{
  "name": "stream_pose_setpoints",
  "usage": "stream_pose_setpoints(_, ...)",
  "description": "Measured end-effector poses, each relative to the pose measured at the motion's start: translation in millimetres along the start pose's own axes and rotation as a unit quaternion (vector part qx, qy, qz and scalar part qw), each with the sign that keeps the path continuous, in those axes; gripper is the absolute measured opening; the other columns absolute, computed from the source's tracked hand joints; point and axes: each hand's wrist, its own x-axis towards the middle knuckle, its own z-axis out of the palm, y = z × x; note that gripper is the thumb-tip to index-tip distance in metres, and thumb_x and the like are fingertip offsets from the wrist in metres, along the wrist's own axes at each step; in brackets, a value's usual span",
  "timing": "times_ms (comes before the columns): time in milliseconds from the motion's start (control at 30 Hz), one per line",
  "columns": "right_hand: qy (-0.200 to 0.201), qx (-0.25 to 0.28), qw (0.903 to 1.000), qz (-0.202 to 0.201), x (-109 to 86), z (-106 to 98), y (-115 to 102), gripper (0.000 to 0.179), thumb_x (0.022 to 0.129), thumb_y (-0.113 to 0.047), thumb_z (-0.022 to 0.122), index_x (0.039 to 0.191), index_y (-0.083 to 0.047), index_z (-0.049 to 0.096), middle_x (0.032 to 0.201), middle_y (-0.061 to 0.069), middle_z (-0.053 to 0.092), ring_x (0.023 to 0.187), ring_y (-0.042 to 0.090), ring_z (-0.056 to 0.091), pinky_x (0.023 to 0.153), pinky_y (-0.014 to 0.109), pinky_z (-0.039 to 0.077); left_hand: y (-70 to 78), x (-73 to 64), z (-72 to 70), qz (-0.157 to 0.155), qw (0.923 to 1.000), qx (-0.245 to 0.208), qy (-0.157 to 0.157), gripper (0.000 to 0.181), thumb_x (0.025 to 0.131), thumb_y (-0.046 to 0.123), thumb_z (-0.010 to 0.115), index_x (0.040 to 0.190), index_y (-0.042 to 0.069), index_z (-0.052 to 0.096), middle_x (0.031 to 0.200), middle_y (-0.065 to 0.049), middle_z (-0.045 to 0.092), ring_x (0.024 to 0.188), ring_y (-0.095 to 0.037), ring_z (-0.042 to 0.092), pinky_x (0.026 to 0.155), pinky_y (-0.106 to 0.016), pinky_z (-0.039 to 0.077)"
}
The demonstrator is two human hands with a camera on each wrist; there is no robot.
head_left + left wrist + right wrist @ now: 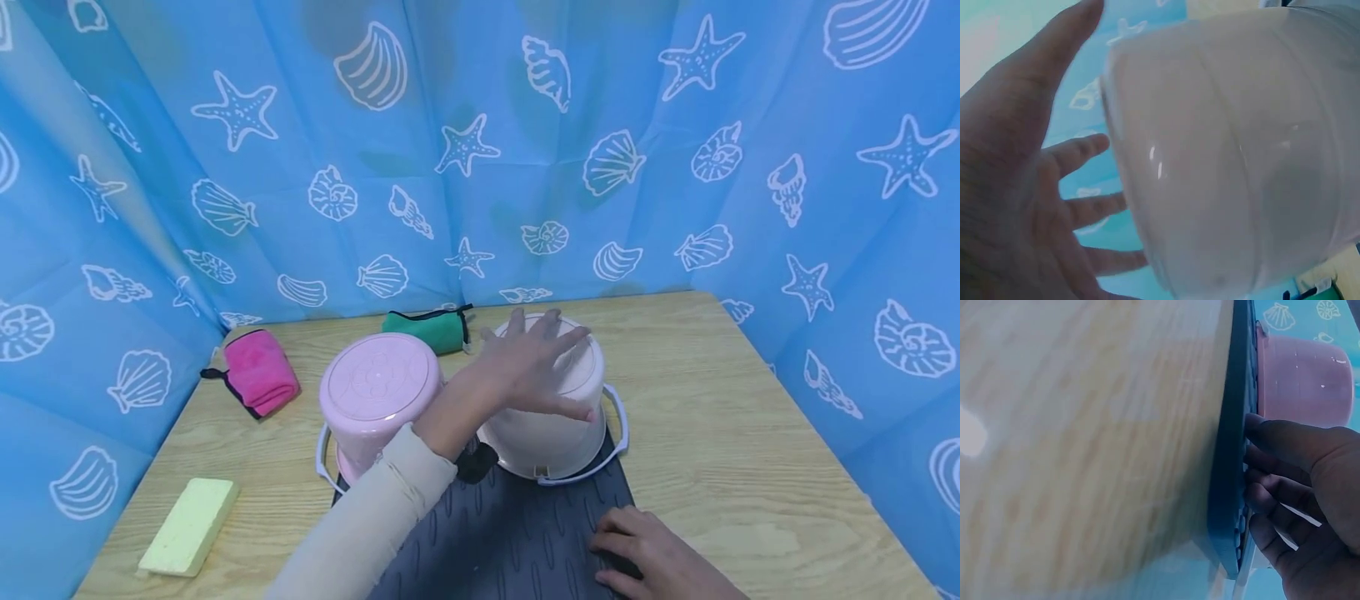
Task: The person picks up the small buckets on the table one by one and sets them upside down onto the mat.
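Note:
A whitish bucket (551, 437) stands upside down on a black ribbed mat (480, 537). My left hand (528, 367) is spread over its upturned base, fingers straight and apart. In the left wrist view the fingertips reach the base's rim, and the bucket (1222, 156) fills much of the picture. To the left, a pink bucket (378, 379) is also upturned on the mat, partly hidden by my left forearm. My right hand (648, 550) rests at the mat's right side, fingers loosely bent, with fingertips against its ribbed surface in the right wrist view.
A folded pink cloth (261, 371) and a pale yellow sponge block (190, 527) lie on the wooden table (720, 467) at the left. Behind the buckets is a rolled green cloth (431, 329). A blue shell-patterned curtain (465, 217) hangs along the table's back and sides.

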Motion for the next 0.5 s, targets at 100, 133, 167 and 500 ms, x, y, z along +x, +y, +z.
stream_pose_setpoints(100, -0.01, -0.003, 0.9999, 0.005, 2.5, -1.5, -2.2, 0.02, 0.09, -0.027, 0.076, 0.104, -0.013, 0.076, 0.103, -0.007, 0.058, 0.084, 0.001, 0.051, 0.064, 0.022, 0.046, -6.9, -15.5, -1.3, 0.024, 0.998, -0.005, 0.058, 0.093, 0.08, 0.082, 0.055, 0.157, 0.035, 0.033, 0.163, -0.001, 0.026, 0.147, -0.039, 0.022, 0.104, -0.07, 0.031)
stream_pose_setpoints(133, -0.013, -0.002, 0.9999, 0.006, 3.3, -2.0, -2.8, 0.019, 0.09, -0.026, 0.076, 0.104, -0.013, 0.076, 0.103, -0.008, 0.059, 0.085, 0.002, 0.052, 0.065, 0.023, 0.047, -9.4, -21.6, -1.9, 0.032, 0.9964, -0.011, 0.079, 0.088, 0.082, 0.079, 0.055, 0.155, 0.034, 0.036, 0.161, 0.0, 0.03, 0.146, -0.036, 0.026, 0.105, -0.066, 0.032)
stream_pose_setpoints(167, -0.016, 0.0, 0.9998, 0.011, 4.1, -2.7, -3.4, 0.018, 0.091, -0.026, 0.076, 0.104, -0.014, 0.076, 0.103, -0.008, 0.059, 0.085, 0.002, 0.053, 0.065, 0.023, 0.048, -12.1, -28.1, -2.0, 0.04, 0.9941, -0.014, 0.1, 0.083, 0.085, 0.076, 0.055, 0.154, 0.033, 0.04, 0.159, 0.001, 0.034, 0.145, -0.032, 0.03, 0.106, -0.063, 0.034)
stream_pose_setpoints(500, -0.011, -0.001, 0.9994, 0.033, 6.7, -9.5, -8.4, 0.012, 0.092, -0.023, 0.074, 0.104, -0.021, 0.075, 0.104, -0.012, 0.058, 0.086, 0.002, 0.054, 0.066, 0.027, 0.049, -30.2, -82.5, 19.1, 0.078, 0.9637, -0.089, 0.239, 0.049, 0.094, 0.043, 0.063, 0.139, 0.024, 0.06, 0.138, 0.002, 0.058, 0.128, -0.019, 0.051, 0.101, -0.043, 0.045)
